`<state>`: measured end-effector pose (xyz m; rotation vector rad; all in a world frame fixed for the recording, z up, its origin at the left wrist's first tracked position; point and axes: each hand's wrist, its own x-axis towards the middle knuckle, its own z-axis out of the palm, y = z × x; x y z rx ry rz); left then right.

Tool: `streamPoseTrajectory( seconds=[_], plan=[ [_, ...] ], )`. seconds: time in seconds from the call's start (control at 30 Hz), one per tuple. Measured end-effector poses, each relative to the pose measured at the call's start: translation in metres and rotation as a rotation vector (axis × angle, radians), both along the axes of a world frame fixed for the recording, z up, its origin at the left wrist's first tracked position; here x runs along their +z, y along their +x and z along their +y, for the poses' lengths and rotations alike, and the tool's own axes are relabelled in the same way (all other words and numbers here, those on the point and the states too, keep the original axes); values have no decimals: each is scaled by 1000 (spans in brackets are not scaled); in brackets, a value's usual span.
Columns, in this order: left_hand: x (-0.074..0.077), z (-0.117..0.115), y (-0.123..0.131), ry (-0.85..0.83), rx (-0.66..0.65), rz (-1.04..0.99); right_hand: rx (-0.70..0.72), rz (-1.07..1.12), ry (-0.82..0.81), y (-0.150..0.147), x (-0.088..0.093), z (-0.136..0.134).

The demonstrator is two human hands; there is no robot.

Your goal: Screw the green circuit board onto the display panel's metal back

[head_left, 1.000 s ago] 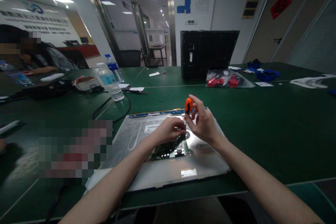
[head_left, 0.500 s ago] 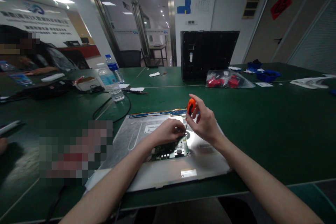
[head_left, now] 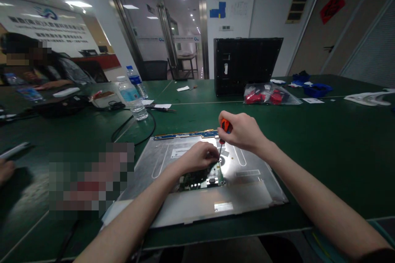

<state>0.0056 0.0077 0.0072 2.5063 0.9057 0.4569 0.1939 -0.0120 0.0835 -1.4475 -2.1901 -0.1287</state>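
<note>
Right hand (head_left: 243, 133) grips the light little screwdriver (head_left: 224, 125) by its handle. Left hand (head_left: 199, 156) is pinched shut by the tip, at the fragile circuit board's (head_left: 200, 180) 2 o'clock corner.

Right hand (head_left: 244, 133), clasped screwdriver (head_left: 225, 125) — seemingly on board (head_left: 200, 179)

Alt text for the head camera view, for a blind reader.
A person's right hand grips an orange-handled screwdriver, tip down at a green circuit board on a flat silver metal panel. The left hand pinches at the board beside the tip; the panel lies on a dark green table.
</note>
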Motion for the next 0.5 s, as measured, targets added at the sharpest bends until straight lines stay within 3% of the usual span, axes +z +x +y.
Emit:
streamPoseTrajectory(
  seconds=[0.17, 0.33, 0.5],
  plan=[
    [2, -1, 1, 3, 12, 6, -3, -191, -154, -9, 31, 3],
    [3, -2, 1, -22, 13, 2, -20, -233, -138, -21, 37, -1],
    [2, -3, 0, -47, 5, -18, 191, -278, -188, -12, 37, -7]
  ],
)
